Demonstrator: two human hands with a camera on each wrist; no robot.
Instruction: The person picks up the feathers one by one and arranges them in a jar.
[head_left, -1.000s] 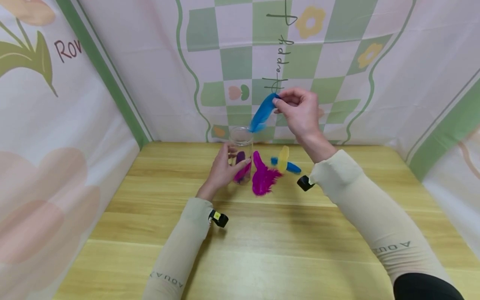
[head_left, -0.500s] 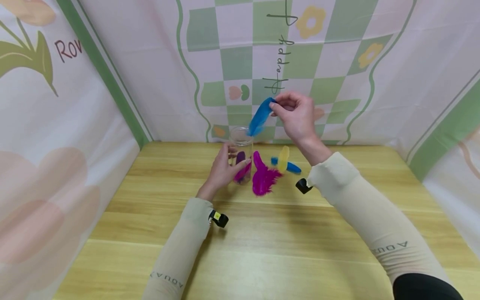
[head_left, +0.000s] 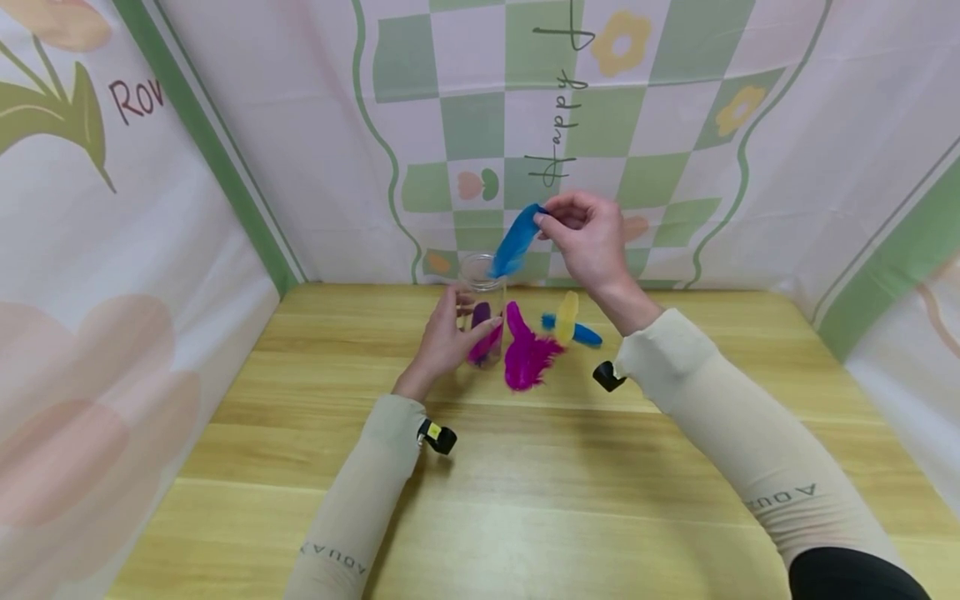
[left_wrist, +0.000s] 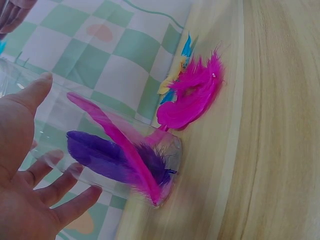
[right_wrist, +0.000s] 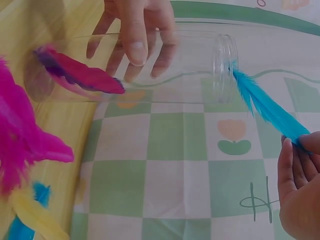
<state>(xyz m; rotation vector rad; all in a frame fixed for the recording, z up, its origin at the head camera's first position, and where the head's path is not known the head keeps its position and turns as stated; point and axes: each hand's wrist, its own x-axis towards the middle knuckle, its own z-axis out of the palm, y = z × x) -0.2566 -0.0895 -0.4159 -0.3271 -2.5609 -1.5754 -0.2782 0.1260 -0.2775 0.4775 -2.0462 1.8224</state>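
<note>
A clear jar (right_wrist: 195,55) stands upright on the table without a lid. My left hand (head_left: 441,340) holds its side, thumb on the near face and fingers round the far one. Inside, a purple feather (left_wrist: 95,152) and a magenta feather (left_wrist: 117,135) lean near the bottom. My right hand (head_left: 594,242) pinches a blue feather (head_left: 517,240) by one end above and right of the jar. In the right wrist view that feather's lower tip is at the jar's mouth (right_wrist: 227,70); whether it dips inside is hard to tell.
Right of the jar, magenta feathers (head_left: 527,358) lie bunched on the wooden table (head_left: 510,500). Farther right, a yellow feather (head_left: 567,315) lies across another blue feather (head_left: 588,335). A patterned cloth wall (head_left: 472,125) rises directly behind the table's back edge.
My right hand has moved down and left, bringing the blue feather's tip to the jar's mouth. My left hand and the jar have stayed put.
</note>
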